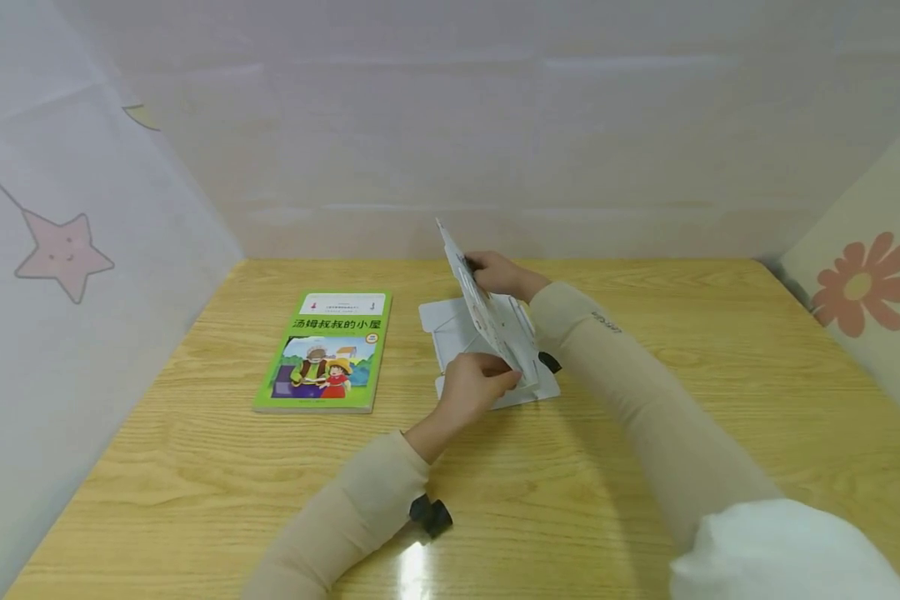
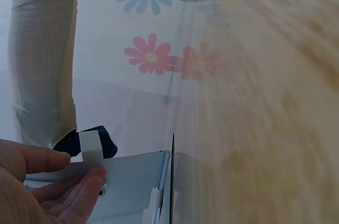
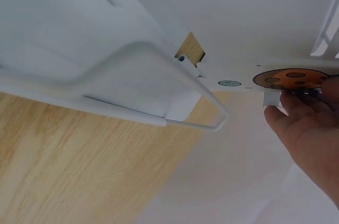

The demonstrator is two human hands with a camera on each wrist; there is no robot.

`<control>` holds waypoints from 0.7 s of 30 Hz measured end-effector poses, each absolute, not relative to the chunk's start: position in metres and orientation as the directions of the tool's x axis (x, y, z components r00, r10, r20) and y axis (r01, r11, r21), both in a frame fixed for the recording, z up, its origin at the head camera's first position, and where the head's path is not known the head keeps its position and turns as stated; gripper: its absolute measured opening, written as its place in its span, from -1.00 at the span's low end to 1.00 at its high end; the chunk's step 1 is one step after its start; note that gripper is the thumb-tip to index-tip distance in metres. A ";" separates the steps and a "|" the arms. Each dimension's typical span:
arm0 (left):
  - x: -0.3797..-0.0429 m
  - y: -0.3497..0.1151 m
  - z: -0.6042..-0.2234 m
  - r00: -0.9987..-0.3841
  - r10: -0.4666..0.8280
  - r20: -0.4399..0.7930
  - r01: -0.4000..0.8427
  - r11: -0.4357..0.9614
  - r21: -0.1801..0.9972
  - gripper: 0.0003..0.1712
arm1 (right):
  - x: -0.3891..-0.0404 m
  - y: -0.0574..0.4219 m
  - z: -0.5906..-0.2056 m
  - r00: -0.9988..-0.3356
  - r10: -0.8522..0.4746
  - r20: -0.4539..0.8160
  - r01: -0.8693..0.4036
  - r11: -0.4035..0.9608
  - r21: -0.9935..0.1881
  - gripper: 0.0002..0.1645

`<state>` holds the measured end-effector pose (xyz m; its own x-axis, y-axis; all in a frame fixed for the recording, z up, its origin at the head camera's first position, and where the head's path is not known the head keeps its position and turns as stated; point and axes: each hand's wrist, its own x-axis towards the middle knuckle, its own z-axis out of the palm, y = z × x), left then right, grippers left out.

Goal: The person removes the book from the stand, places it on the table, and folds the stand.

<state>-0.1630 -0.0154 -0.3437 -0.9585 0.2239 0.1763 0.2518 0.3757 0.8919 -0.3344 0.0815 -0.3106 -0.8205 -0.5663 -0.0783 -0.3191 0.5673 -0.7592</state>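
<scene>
R sleeve [image 1: 648, 408] nearest, dark print too small to read. L hand [image 1: 468, 387] pinches lower edge of white stand's [image 1: 483, 323] raised panel, stand sitting mid wood-grain tabletop [image 1: 195, 467], well apart from R edge. Green bk [image 1: 322, 354] flat to its L, gap btwn, titled "汤姆叔叔的小屋". R hand [image 1: 501, 275] grips panel higher up. Far tabletop edge meets pale backdrop [image 1: 420, 150]; pink star [image 1: 63, 254] L, red flower [image 1: 862, 283] R.
</scene>
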 end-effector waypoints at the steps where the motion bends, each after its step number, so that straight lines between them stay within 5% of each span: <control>1: -0.163 -0.015 -0.344 -0.959 0.225 0.175 0.250 0.368 0.895 -0.83 | -0.334 0.081 -0.310 -0.820 -0.566 -0.078 -0.319 0.567 -0.759 -0.42; 13: -0.166 -0.010 -0.348 -0.957 0.236 0.171 0.250 0.360 0.899 -0.83 | -0.333 0.083 -0.310 -0.818 -0.573 -0.054 -0.338 0.554 -0.761 -0.47; 21: -0.166 -0.024 -0.345 -0.918 0.355 0.175 0.309 0.366 0.878 -0.76 | -0.331 0.082 -0.303 -0.815 -0.578 -0.049 -0.359 0.568 -0.741 -0.56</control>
